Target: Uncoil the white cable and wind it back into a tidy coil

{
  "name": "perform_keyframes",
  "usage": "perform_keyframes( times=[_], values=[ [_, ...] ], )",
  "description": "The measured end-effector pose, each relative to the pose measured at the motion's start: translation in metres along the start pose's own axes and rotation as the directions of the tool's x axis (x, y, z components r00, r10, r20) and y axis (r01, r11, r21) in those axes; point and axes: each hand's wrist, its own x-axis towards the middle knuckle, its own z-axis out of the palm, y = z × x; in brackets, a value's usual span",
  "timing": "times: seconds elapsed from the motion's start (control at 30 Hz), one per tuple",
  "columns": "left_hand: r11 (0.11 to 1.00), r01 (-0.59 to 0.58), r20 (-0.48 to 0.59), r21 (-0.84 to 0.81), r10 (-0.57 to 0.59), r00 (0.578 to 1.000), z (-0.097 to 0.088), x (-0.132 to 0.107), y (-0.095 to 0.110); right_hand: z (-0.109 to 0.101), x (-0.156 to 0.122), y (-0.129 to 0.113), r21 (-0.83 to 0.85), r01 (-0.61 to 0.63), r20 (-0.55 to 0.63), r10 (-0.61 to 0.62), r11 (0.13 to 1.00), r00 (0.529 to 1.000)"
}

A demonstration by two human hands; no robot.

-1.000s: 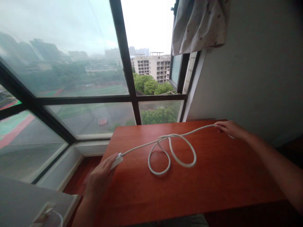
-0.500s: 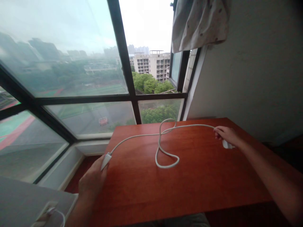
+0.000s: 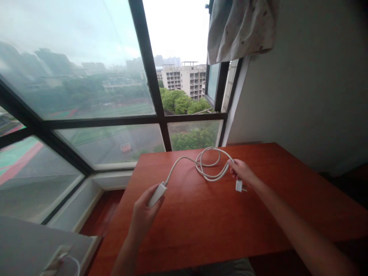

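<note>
Diagonally, the white block [image 3: 157, 194] points away rightward, left hand [image 3: 144, 210] gripping it, right hand [image 3: 242, 171] pinching the cable [image 3: 213, 178].

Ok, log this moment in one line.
left hand: holding white rectangular block; right hand: gripping thin white cable; white pronged plug: below right hand; cable: looped over reddish-brown wooden table

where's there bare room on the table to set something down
Two bare patches: the near tabletop between the forearms, and the stretch right of the right forearm, toward the wall. It's crowded toward the window, where the cord loops between the left hand and right hand.
</note>
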Motion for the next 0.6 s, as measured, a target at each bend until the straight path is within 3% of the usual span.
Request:
perform_keyframes(
  times=[0.1,0.27,0.43,0.5,0.6],
  values=[
    [0.987,0.003,0.082,-0.159,0.01,0.997,0.012,0.001,0.007,0.007,0.012,0.001,-0.114,0.053,-0.055,-0.059,0.992,0.997],
    [0.947,0.023,0.167,-0.321,0.033,0.985,0.04,0.012,0.026,0.016,0.019,-0.007,-0.242,0.133,-0.043,-0.147,0.961,0.988],
    [0.906,0.145,0.362,-0.398,0.01,0.932,0.075,0.026,0.041,0.019,0.019,-0.013,-0.361,0.219,-0.005,-0.237,0.906,0.971],
    [0.913,0.133,0.358,-0.385,0.015,0.934,0.091,0.033,0.042,0.021,0.02,-0.012,-0.357,0.23,0.004,-0.245,0.905,0.969],
    [0.922,0.083,0.219,-0.377,0.002,0.976,0.119,0.047,0.04,0.024,0.021,-0.01,-0.346,0.259,0.017,-0.27,0.902,0.963]
  ],
)
